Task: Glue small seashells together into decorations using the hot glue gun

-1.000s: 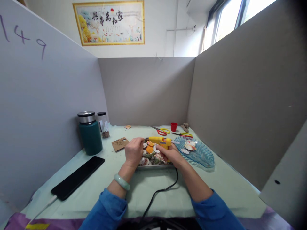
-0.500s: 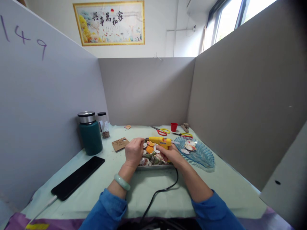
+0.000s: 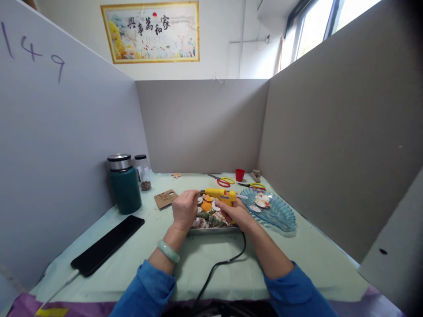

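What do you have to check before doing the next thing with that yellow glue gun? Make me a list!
1. Grip: the right hand is wrapped round the glue gun: ok.
2. Fingers away from the tip: the left hand is curled right at the nozzle end: cannot tell.
3. Piece in the left hand: hidden by the fingers: cannot tell.
4. Something underneath for drips: the tray of shells lies under both hands: ok.
5. The cord hangs loose across the table, not caught on anything: ok.
6. The blue dish with more shells sits just beside the right hand: ok.
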{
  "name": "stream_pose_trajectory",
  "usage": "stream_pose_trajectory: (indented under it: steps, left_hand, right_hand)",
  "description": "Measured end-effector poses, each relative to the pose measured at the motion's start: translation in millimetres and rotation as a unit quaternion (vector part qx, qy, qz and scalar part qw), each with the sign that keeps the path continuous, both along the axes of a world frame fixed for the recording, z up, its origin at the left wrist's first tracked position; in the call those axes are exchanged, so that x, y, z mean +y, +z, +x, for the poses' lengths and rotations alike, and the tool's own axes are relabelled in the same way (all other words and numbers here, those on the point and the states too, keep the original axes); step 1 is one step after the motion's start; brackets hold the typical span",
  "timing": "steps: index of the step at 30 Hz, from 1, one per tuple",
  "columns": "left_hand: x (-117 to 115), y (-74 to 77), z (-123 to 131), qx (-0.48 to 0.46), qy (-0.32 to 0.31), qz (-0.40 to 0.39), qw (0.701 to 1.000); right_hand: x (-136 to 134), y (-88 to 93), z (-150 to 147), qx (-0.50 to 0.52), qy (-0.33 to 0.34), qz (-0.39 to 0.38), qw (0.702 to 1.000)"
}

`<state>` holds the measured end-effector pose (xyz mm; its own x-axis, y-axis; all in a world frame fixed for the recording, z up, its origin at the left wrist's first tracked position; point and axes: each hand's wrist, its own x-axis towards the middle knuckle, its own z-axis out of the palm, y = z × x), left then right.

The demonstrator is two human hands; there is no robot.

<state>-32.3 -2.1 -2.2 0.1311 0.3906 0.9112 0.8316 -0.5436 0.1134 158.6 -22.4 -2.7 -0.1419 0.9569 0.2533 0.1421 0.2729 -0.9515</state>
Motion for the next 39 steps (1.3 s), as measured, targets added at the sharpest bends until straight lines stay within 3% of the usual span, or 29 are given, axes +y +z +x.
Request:
stream_pose_trajectory:
  steps: [22, 31, 39]
  left_hand:
    - [1.8, -0.6, -0.3, 0.005, 0.004, 0.031, 1.0]
    - [0.2, 0.0, -0.1, 0.006, -0.003, 0.021, 1.0]
    - [-2.9, 2.2, 1.0, 0.05, 0.011, 0.035, 0.998]
  right_hand:
    - [-1.4, 2.0, -0.4, -0.001, 0.0, -0.002, 1.0]
    - [-3.9, 5.6, -3.2, 0.036, -0.033, -0.018, 0.999]
    - [1.7, -0.9, -0.4, 0.005, -0.009, -0.011, 1.0]
